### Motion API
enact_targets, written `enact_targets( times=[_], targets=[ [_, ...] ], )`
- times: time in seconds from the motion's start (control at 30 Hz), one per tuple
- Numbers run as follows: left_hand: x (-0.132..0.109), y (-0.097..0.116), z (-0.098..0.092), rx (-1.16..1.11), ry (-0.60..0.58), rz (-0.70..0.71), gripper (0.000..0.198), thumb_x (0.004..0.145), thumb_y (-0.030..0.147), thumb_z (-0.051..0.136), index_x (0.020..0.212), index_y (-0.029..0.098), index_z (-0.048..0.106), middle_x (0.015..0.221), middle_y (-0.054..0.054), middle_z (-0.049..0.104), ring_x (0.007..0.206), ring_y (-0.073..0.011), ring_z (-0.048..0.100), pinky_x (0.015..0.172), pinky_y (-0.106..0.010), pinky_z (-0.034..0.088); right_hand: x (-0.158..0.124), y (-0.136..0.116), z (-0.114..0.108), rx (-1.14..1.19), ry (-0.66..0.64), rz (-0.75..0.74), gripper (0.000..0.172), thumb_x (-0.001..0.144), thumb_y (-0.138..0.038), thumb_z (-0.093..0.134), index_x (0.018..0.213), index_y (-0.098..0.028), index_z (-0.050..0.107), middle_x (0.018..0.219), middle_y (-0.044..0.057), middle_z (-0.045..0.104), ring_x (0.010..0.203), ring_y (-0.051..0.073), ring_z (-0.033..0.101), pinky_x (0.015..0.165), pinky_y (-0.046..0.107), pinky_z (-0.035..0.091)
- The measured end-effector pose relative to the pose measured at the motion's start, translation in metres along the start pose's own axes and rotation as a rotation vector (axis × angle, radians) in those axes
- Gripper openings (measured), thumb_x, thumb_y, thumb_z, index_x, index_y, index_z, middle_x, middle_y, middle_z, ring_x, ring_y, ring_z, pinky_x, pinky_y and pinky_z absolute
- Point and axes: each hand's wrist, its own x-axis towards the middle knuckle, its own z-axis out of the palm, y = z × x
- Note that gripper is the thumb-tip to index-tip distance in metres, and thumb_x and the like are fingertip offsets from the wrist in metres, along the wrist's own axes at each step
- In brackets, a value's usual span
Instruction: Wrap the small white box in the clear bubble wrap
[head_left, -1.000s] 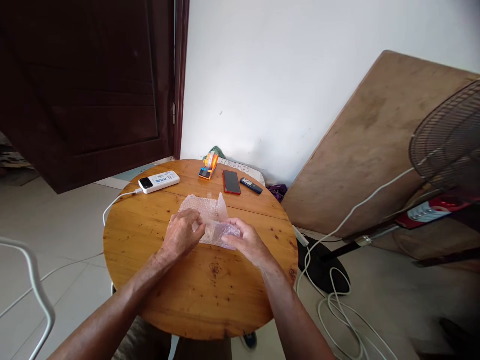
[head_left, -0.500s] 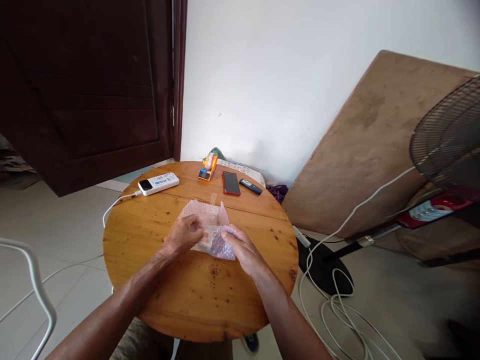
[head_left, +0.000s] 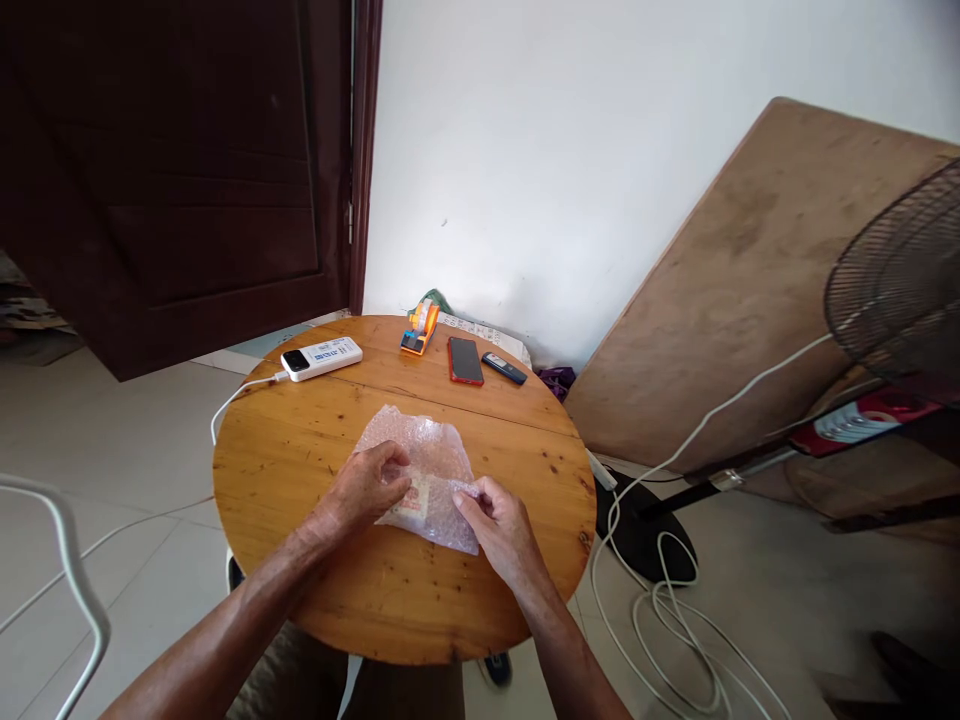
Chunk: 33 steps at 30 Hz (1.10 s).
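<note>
The left hand (head_left: 366, 487) rests on a round wooden table (head_left: 300, 450), its fingers curled together and pinching the left side of a sheet of bubble wrap (head_left: 427, 450). The right hand (head_left: 499, 517) sits just beside it, thumb and fingertips closed on the sheet's near right edge. Held from both sides like this, the springy wrap seems to be kept folded and flat against the wood. Between the hands, under the clear plastic, lies a small pale card (head_left: 413, 497) with reddish print; what it is cannot be told. Well apart, along the table's far edge, lie a white power bank (head_left: 321, 358) with its cable (head_left: 232, 400) trailing off the left rim, an orange tape dispenser (head_left: 418, 331), a red phone (head_left: 465, 360) and a small dark handset (head_left: 503, 369). A standing fan (head_left: 896, 285) is on the right.
</note>
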Motion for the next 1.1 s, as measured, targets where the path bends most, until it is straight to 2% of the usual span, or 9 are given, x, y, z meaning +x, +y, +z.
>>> enact_targets(
  times=[0.23,0.5,0.6,0.7,0.73,0.8,0.87,0.97,1.1],
  targets=[
    [0.002,-0.002,-0.001,0.072,-0.042,0.011,0.019,0.072,0.017,0.062,0.089,0.022,0.069,0.086,-0.001,0.075,0.077,-0.0171,0.067,0.072,-0.027,0.049,-0.004,-0.001,0.0,-0.102,0.065,-0.069,0.023,0.085,-0.042,0.055,0.072,-0.023,0.053,0.063,-0.002,0.058,0.055,0.016,0.051,0.054,0.026,0.037],
    [-0.002,-0.003,0.002,0.11,-0.018,0.027,0.021,0.076,0.017,0.059,0.093,0.023,0.069,0.093,-0.002,0.075,0.088,-0.0198,0.068,0.08,-0.031,0.051,0.002,0.009,0.003,-0.466,0.12,-0.144,0.02,0.088,-0.036,0.055,0.072,-0.024,0.056,0.068,0.001,0.065,0.058,0.018,0.057,0.058,0.028,0.035],
    [-0.002,-0.003,0.001,0.13,-0.015,0.04,0.021,0.076,0.017,0.06,0.094,0.023,0.069,0.097,-0.003,0.075,0.092,-0.021,0.068,0.081,-0.032,0.051,-0.005,0.002,-0.002,-0.506,0.193,-0.238,0.013,0.091,-0.03,0.052,0.081,-0.024,0.058,0.075,0.002,0.067,0.062,0.019,0.059,0.06,0.03,0.038],
    [-0.003,-0.002,0.0,0.141,-0.028,0.049,0.021,0.076,0.017,0.06,0.094,0.023,0.07,0.096,-0.004,0.075,0.091,-0.0213,0.068,0.081,-0.032,0.051,-0.024,-0.021,-0.006,-0.533,0.243,-0.426,0.014,0.093,-0.024,0.047,0.085,-0.023,0.059,0.082,0.006,0.067,0.076,0.022,0.062,0.07,0.033,0.043],
    [-0.003,-0.002,-0.001,0.146,-0.031,0.053,0.022,0.077,0.018,0.059,0.095,0.023,0.069,0.096,-0.004,0.075,0.091,-0.0215,0.068,0.082,-0.033,0.051,-0.03,-0.031,-0.005,-0.55,0.238,-0.493,0.015,0.094,-0.022,0.047,0.085,-0.023,0.059,0.087,0.008,0.068,0.082,0.023,0.062,0.075,0.035,0.043],
    [-0.003,-0.001,-0.001,0.164,-0.03,0.056,0.023,0.078,0.018,0.058,0.097,0.022,0.069,0.096,-0.004,0.074,0.092,-0.0224,0.067,0.084,-0.034,0.051,-0.041,-0.049,0.002,-0.565,0.147,-0.597,0.015,0.092,-0.017,0.049,0.085,-0.022,0.061,0.091,0.008,0.069,0.084,0.024,0.06,0.078,0.038,0.044],
    [-0.004,0.002,0.0,0.183,-0.029,0.05,0.025,0.078,0.017,0.056,0.099,0.022,0.069,0.099,-0.005,0.074,0.094,-0.0228,0.066,0.085,-0.035,0.05,-0.045,-0.059,0.013,-0.552,0.028,-0.66,0.018,0.091,-0.013,0.048,0.098,-0.021,0.063,0.103,0.009,0.068,0.093,0.024,0.06,0.084,0.039,0.047],
    [-0.003,0.006,0.0,0.196,-0.048,0.034,0.026,0.078,0.016,0.056,0.1,0.022,0.069,0.1,-0.004,0.074,0.096,-0.0226,0.066,0.088,-0.036,0.049,-0.038,-0.06,0.028,-0.62,-0.055,-0.654,0.033,0.088,-0.009,0.049,0.119,-0.017,0.058,0.121,0.012,0.063,0.109,0.027,0.057,0.094,0.041,0.048],
    [-0.006,0.006,-0.011,0.177,-0.038,0.031,0.03,0.077,0.018,0.06,0.105,0.021,0.069,0.105,-0.005,0.073,0.101,-0.023,0.066,0.092,-0.035,0.049,-0.024,-0.052,0.033,-0.741,-0.084,-0.606,0.031,0.087,-0.01,0.055,0.118,-0.013,0.058,0.12,0.013,0.063,0.108,0.029,0.057,0.093,0.045,0.049]
  ],
)
